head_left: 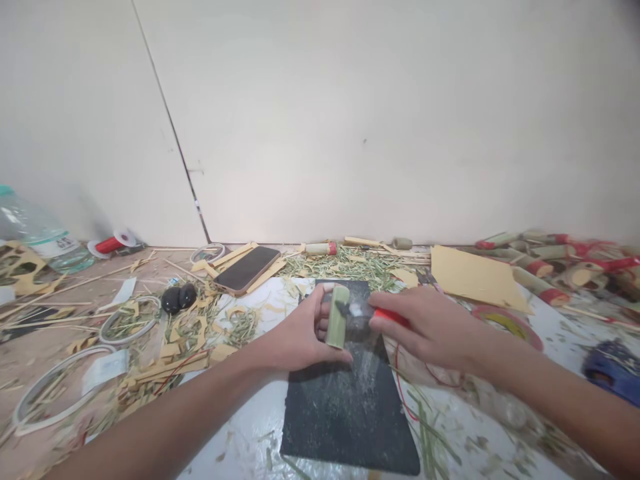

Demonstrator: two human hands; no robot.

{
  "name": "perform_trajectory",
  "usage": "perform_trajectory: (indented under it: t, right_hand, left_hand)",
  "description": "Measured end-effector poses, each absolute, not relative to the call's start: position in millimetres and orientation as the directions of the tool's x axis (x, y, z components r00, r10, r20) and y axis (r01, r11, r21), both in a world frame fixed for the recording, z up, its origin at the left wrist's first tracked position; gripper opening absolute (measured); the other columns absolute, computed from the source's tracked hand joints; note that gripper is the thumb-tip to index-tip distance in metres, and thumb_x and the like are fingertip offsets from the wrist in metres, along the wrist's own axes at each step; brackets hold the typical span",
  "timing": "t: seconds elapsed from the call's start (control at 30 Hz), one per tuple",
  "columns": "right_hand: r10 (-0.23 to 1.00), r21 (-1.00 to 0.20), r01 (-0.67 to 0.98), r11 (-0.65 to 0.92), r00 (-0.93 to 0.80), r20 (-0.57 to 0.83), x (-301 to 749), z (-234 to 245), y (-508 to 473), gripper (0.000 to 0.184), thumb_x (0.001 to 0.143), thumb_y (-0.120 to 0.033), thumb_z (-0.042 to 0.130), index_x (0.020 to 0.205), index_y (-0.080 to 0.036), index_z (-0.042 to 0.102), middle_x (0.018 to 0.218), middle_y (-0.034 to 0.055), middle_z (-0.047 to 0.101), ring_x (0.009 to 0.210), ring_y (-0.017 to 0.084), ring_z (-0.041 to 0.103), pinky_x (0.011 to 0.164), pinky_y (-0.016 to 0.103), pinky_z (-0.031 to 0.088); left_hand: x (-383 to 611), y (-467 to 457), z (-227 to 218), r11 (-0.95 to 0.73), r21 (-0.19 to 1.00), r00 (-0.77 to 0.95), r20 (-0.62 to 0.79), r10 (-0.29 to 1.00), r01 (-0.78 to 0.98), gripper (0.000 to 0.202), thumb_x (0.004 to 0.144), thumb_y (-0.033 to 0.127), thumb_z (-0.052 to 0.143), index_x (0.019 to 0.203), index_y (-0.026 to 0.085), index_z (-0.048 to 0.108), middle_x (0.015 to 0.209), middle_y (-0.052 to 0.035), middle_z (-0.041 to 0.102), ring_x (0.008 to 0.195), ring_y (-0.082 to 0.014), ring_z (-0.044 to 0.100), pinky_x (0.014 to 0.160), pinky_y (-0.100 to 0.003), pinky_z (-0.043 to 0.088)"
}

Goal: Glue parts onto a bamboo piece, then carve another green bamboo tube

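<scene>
Left hand (306, 337): fingers curled behind one green tube (337, 331), grasping it near upright above far half of black mat (350, 413). Right hand (433, 325): back upward, grasping one red-handled tool (393, 316), blurred dark tip pointing left at tube. Forearms slant inward from near corners; mat's near half reaches between them to its near edge. Far left: one phone (247, 269), one bottle (43, 230), one red spool (109, 244). Far right: one yellow sheet (477, 278). Wall (360, 133) bounds far side.
</scene>
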State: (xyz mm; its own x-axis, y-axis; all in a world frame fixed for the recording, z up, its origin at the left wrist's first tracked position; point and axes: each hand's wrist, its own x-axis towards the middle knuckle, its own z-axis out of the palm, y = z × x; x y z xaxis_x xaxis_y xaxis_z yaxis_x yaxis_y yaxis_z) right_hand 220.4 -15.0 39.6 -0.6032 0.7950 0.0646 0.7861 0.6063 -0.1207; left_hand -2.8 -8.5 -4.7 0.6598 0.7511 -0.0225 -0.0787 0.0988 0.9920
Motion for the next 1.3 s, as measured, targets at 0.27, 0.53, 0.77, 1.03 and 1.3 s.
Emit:
perform_trajectory:
  t: [0.27, 0.53, 0.77, 1.03, 1.3]
  right_hand:
    - [0.825, -0.202, 0.801, 0.563, -0.557, 0.093, 225.7, 41.1, -12.0, 0.034, 0.096, -0.045, 0.030, 0.073, -0.022, 0.040, 0.058, -0.0018, 0.050, 0.053, 0.015, 0.045, 0.053, 0.026, 0.023]
    - [0.709, -0.158, 0.704, 0.693, -0.705, -0.030, 206.0, 32.2, -33.3, 0.036, 0.097, -0.048, 0.027, 0.079, -0.023, 0.044, 0.062, -0.0012, 0.055, 0.054, 0.015, 0.046, 0.053, 0.027, 0.022]
    - [0.685, -0.103, 0.680, 0.726, -0.728, 0.031, 208.4, 29.6, -31.1, 0.036, 0.097, -0.048, 0.029, 0.077, -0.022, 0.044, 0.061, -0.0008, 0.055, 0.052, 0.014, 0.044, 0.052, 0.028, 0.019]
    - [0.851, -0.109, 0.847, 0.520, -0.502, 0.155, 233.8, 35.4, 0.4, 0.035, 0.096, -0.047, 0.029, 0.078, -0.022, 0.045, 0.058, -0.0005, 0.054, 0.054, 0.016, 0.049, 0.052, 0.026, 0.023]
    - [0.777, -0.166, 0.760, 0.629, -0.623, 0.091, 219.4, 37.7, -17.2, 0.034, 0.096, -0.046, 0.031, 0.076, -0.022, 0.044, 0.058, -0.0016, 0.052, 0.052, 0.015, 0.046, 0.052, 0.026, 0.022]
  left_hand:
    - [-1.7, -7.6, -7.8, 0.100, 0.990, 0.636, -0.012, 0.771, -0.102, 0.076, 0.061, 0.019, 0.083, 0.120, 0.023, 0.036, 0.114, -0.0102, 0.059, 0.099, -0.0219, 0.060, 0.078, -0.031, 0.049]
    - [-1.9, -6.2, -4.3, 0.059, 0.985, 0.632, 0.060, 0.772, -0.165, 0.079, 0.051, 0.016, 0.088, 0.114, 0.022, 0.041, 0.080, 0.0033, 0.056, 0.073, -0.0122, 0.057, 0.069, -0.025, 0.047]
    - [-2.1, -3.8, -2.8, 0.082, 0.986, 0.651, 0.035, 0.759, -0.148, 0.078, 0.051, 0.017, 0.088, 0.113, 0.021, 0.040, 0.082, 0.0009, 0.058, 0.079, -0.0159, 0.059, 0.068, -0.026, 0.046]
    - [-3.3, -10.6, -5.5, 0.113, 0.992, 0.668, -0.046, 0.742, -0.057, 0.067, 0.060, 0.018, 0.084, 0.110, 0.022, 0.039, 0.099, -0.0050, 0.058, 0.088, -0.0172, 0.058, 0.073, -0.029, 0.047]
    - [-3.8, -9.3, -5.9, 0.034, 0.996, 0.644, 0.024, 0.765, -0.077, 0.067, 0.067, 0.015, 0.078, 0.121, 0.023, 0.040, 0.094, -0.0011, 0.055, 0.084, -0.0126, 0.054, 0.071, -0.024, 0.043]
